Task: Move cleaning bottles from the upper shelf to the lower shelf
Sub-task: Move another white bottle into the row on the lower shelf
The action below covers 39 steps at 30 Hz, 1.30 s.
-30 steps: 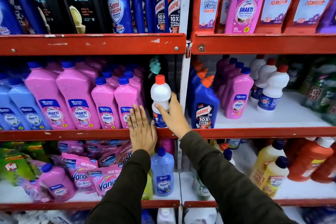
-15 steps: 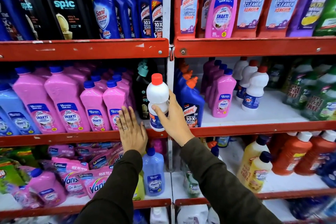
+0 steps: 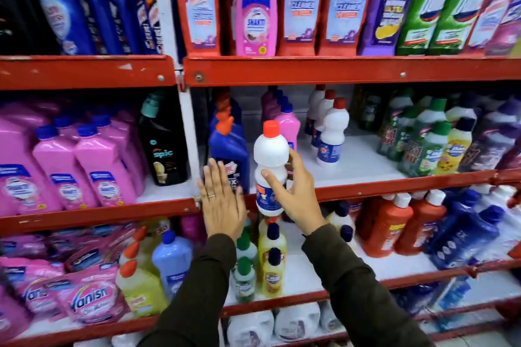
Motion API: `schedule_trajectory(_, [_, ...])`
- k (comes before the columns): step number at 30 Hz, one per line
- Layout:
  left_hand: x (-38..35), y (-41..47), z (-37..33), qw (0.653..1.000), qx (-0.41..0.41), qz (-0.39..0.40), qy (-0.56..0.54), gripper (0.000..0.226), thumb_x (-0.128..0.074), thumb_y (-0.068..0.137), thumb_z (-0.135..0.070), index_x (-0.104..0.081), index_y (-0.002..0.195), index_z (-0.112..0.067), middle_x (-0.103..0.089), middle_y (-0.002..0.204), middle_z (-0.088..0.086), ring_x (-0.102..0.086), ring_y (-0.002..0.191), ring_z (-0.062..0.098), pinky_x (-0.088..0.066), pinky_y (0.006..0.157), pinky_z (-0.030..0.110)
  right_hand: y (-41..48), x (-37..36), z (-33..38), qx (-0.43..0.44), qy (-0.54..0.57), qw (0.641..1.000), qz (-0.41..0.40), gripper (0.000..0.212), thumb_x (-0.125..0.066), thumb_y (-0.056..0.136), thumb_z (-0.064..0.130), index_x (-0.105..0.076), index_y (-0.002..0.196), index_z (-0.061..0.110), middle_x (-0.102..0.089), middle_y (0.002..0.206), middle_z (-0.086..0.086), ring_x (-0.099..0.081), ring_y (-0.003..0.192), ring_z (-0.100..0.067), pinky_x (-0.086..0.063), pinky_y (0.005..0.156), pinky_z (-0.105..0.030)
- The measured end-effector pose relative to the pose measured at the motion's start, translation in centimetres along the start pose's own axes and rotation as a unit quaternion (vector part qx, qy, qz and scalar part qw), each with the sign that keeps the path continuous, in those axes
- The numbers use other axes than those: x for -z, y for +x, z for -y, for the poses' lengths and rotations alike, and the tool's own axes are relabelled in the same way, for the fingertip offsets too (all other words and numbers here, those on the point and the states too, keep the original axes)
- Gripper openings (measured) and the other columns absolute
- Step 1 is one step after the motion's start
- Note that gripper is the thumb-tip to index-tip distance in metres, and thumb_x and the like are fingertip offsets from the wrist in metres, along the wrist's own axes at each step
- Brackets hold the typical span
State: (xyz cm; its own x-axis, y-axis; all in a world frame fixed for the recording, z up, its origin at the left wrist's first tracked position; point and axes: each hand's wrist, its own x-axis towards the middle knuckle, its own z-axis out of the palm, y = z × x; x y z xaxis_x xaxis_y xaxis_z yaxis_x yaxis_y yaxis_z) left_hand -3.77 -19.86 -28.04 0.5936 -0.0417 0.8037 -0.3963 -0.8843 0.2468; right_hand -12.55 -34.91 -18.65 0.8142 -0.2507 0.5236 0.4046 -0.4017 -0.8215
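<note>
Red metal shelves [image 3: 366,70] hold many plastic bottles. The right hand [image 3: 293,194] grips a white plastic bottle with a red cap [image 3: 270,160] upright, in front of the middle shelf edge. The left hand [image 3: 222,203] is open and flat beside it

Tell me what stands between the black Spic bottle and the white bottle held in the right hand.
In the head view, between the black Spic bottle and the white bottle stand the white shelf upright and a blue Harpic bottle, with the open left hand in front.
</note>
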Motion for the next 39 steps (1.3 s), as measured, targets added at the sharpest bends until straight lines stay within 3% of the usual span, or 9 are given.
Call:
schedule_trajectory(5, [-2.6, 0.1, -7.0, 0.998, -0.045, 0.042, -0.035, 0.078, -0.036, 0.097, -0.029, -0.004, 0.164, -0.007, -0.005, 0.172, 0.013, 0.007, 0.16, 0.023, 0.0, 0.13, 0.045, 1.7, 6.8, -2.8, 0.006, -0.022, 0.998, -0.055, 0.063, -0.075, 0.09, 0.034, -0.047, 0.145, 0.027, -0.066, 0.133, 0.003, -0.063, 0.117, -0.01, -0.055, 0.097, -0.024])
schedule_trajectory(8, [-4.4, 0.9, -9.8, 0.994, -0.066, 0.08, -0.042, 0.077, -0.036, 0.096, -0.028, -0.008, 0.164, -0.005, -0.005, 0.173, 0.013, -0.003, 0.161, 0.027, -0.003, 0.13, 0.045, 3.4, 10.2, -4.4, 0.013, -0.034, 0.996, -0.081, 0.061, -0.075, 0.09, 0.031, -0.048, 0.144, 0.024, -0.066, 0.129, 0.006, -0.062, 0.109, 0.0, -0.049, 0.087, -0.008])
schedule_trajectory(13, [-7.2, 1.7, -11.8, 0.993, -0.028, 0.114, -0.002, 0.073, -0.031, 0.098, -0.031, -0.015, 0.163, -0.001, -0.015, 0.171, 0.019, -0.012, 0.159, 0.031, -0.012, 0.128, 0.048, 6.1, 14.1, -7.3, -0.005, -0.028, 0.992, -0.121, 0.061, -0.075, 0.09, 0.032, -0.046, 0.144, 0.025, -0.063, 0.13, 0.006, -0.06, 0.11, 0.01, -0.052, 0.087, -0.015])
schedule_trajectory(16, [-7.8, 1.5, -11.7, 0.992, -0.033, 0.117, 0.029, 0.071, -0.029, 0.099, -0.03, -0.015, 0.162, 0.0, -0.016, 0.171, 0.018, -0.013, 0.159, 0.031, -0.009, 0.129, 0.046, 7.5, 15.2, -8.7, -0.016, -0.016, 0.991, -0.132, 0.061, -0.076, 0.09, 0.028, -0.047, 0.144, 0.021, -0.063, 0.127, 0.008, -0.059, 0.105, 0.018, -0.05, 0.082, -0.006])
schedule_trajectory(19, [-7.8, 1.4, -11.5, 0.992, -0.047, 0.108, 0.044, 0.069, -0.029, 0.1, -0.029, -0.016, 0.162, 0.0, -0.015, 0.171, 0.016, -0.014, 0.159, 0.03, -0.01, 0.129, 0.046, 8.2, 15.5, -10.2, -0.021, -0.019, 0.992, -0.122, 0.059, -0.076, 0.09, 0.025, -0.048, 0.141, 0.018, -0.062, 0.125, 0.007, -0.064, 0.108, -0.004, -0.052, 0.086, -0.01])
schedule_trajectory(21, [-7.8, 1.4, -11.5, 0.992, -0.048, 0.104, 0.044, 0.069, -0.03, 0.101, -0.029, -0.015, 0.162, 0.0, -0.014, 0.171, 0.015, -0.013, 0.159, 0.029, -0.012, 0.128, 0.046, 8.5, 15.5, -11.0, -0.018, -0.018, 0.993, -0.115, 0.057, -0.076, 0.09, 0.024, -0.049, 0.14, 0.017, -0.061, 0.124, 0.006, -0.062, 0.113, -0.014, -0.048, 0.085, -0.004])
schedule_trajectory(24, [-7.9, 1.4, -11.6, 0.992, -0.045, 0.109, 0.049, 0.07, -0.029, 0.101, -0.03, -0.012, 0.163, -0.002, -0.011, 0.172, 0.014, -0.011, 0.16, 0.029, -0.013, 0.128, 0.047, 8.8, 15.5, -11.5, -0.02, -0.012, 0.994, -0.111, 0.056, -0.075, 0.091, 0.022, -0.048, 0.14, 0.015, -0.061, 0.123, 0.005, -0.061, 0.113, -0.016, -0.045, 0.08, 0.002])
schedule_trajectory(32, [-7.6, 1.4, -11.6, 0.992, -0.042, 0.106, 0.047, 0.07, -0.03, 0.101, -0.031, -0.009, 0.162, -0.004, -0.011, 0.171, 0.014, -0.01, 0.159, 0.028, -0.001, 0.129, 0.041, 9.0, 15.5, -11.8, -0.016, -0.022, 0.995, -0.093, 0.059, -0.073, 0.092, 0.023, -0.047, 0.145, 0.016, -0.059, 0.124, 0.007, -0.06, 0.112, -0.014, -0.046, 0.078, 0.004])
schedule_trajectory(39, [-7.8, 1.3, -11.6, 0.992, -0.044, 0.108, 0.051, 0.071, -0.033, 0.101, -0.03, -0.008, 0.163, -0.004, -0.008, 0.172, 0.014, -0.009, 0.16, 0.029, -0.005, 0.129, 0.044, 8.9, 16.0, -11.9, -0.021, -0.021, 0.998, -0.059, 0.06, -0.072, 0.093, 0.023, -0.046, 0.146, 0.016, -0.058, 0.127, 0.007, -0.059, 0.113, -0.011, -0.047, 0.078, 0.002])
